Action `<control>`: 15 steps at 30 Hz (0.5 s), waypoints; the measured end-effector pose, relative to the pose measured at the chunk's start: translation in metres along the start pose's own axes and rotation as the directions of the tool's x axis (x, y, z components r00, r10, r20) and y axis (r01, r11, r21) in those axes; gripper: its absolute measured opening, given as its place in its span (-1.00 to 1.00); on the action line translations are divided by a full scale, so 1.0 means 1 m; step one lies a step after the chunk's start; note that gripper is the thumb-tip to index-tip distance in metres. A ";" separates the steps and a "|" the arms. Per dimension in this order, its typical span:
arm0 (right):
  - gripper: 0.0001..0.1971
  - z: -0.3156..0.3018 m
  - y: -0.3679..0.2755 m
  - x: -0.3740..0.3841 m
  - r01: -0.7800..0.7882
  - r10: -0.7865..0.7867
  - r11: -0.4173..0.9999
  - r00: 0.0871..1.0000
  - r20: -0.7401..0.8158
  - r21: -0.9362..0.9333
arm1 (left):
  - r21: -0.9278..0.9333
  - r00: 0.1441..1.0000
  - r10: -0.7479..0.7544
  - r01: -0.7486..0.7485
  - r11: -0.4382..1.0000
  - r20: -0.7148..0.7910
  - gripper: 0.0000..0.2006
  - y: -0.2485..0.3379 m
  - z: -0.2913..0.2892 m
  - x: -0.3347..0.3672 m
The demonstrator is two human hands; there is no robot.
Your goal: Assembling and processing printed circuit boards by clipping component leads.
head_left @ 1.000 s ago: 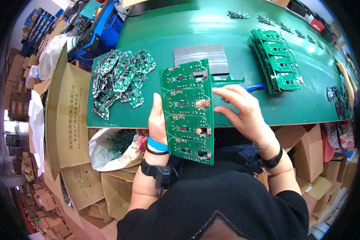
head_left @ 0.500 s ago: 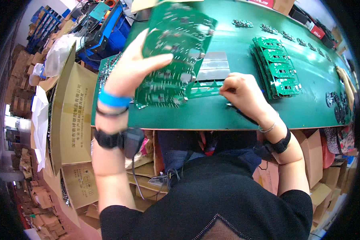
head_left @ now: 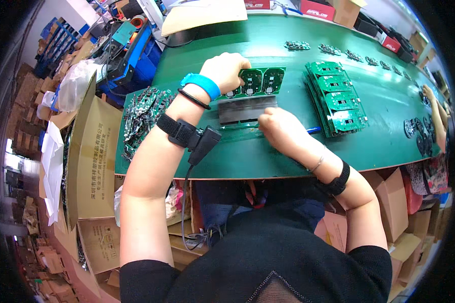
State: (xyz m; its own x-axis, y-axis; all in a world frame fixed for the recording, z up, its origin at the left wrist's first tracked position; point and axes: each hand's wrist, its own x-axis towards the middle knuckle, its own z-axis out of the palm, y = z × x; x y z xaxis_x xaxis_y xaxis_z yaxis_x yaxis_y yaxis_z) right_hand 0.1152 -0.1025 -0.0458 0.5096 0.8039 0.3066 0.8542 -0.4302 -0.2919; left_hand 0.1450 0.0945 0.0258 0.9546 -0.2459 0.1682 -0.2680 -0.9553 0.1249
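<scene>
My left hand is closed on the left end of a green circuit board panel, which carries several dark rounded boards. The panel stands tilted at the far edge of a grey metal block; whether it touches the block I cannot tell. My right hand is closed just right of the block's near corner, its fingertips turned away from view. A thin green strip runs along the block's near side up to those fingers. Beside this hand shows a blue pen-like thing.
A stack of green board panels stands to the right. Loose dark boards are heaped at the left, with small boards in a row along the back. Another person's hand is at the far right. An open carton flanks the table.
My left hand has lowered the panel from its raised place at the left onto or beside the block. My right hand has shifted slightly left and nearer.
</scene>
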 end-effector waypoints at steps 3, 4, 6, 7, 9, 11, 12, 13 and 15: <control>-0.84 -0.027 0.005 0.014 -0.010 -0.028 0.995 0.928 -0.372 -0.102 | -0.004 1.000 -0.011 0.011 1.000 0.000 -0.70 0.000 0.003 -0.002; -0.78 -0.035 0.005 0.022 -0.021 -0.068 0.982 0.888 -0.454 -0.188 | -0.007 0.999 -0.029 0.029 1.000 0.020 -0.68 0.000 0.001 -0.002; -0.62 -0.039 0.014 0.036 -0.078 -0.144 0.933 0.815 -0.562 -0.352 | -0.014 0.999 -0.033 0.034 0.999 0.041 -0.66 0.003 0.003 0.001; -0.62 -0.035 0.019 0.041 -0.080 -0.142 0.932 0.816 -0.560 -0.353 | -0.026 1.000 -0.018 0.019 0.999 0.012 -0.67 0.004 0.007 0.000; -0.60 -0.026 0.030 0.051 -0.047 -0.110 0.953 0.867 -0.486 -0.300 | -0.034 1.000 -0.005 0.004 0.999 -0.021 -0.69 0.002 0.013 0.004; -0.58 -0.019 0.036 0.053 -0.103 -0.018 0.956 0.915 -0.403 -0.275 | -0.114 0.998 0.046 -0.050 0.992 -0.039 -0.68 -0.001 0.017 0.004; -0.58 -0.019 0.035 0.055 -0.139 0.032 0.952 0.932 -0.362 -0.274 | -0.151 0.989 0.116 -0.129 0.980 -0.096 -0.71 -0.002 0.016 0.001; -0.57 -0.019 0.035 0.057 -0.175 0.082 0.945 0.944 -0.320 -0.275 | -0.152 0.989 0.110 -0.124 0.981 -0.096 -0.71 -0.005 0.015 -0.003; -0.58 -0.019 0.042 0.061 -0.201 0.108 0.943 0.938 -0.329 -0.266 | -0.076 0.941 0.121 -0.152 0.985 -0.317 -0.74 -0.002 0.010 -0.005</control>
State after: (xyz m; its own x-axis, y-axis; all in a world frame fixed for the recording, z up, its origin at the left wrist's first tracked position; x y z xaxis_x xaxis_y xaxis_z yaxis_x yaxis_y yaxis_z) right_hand 0.1846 -0.0790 -0.0223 0.6038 0.5729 0.5542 0.7300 -0.6766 -0.0959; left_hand 0.1418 0.0957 0.0154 0.8242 -0.2947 0.4835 -0.4195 -0.8913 0.1720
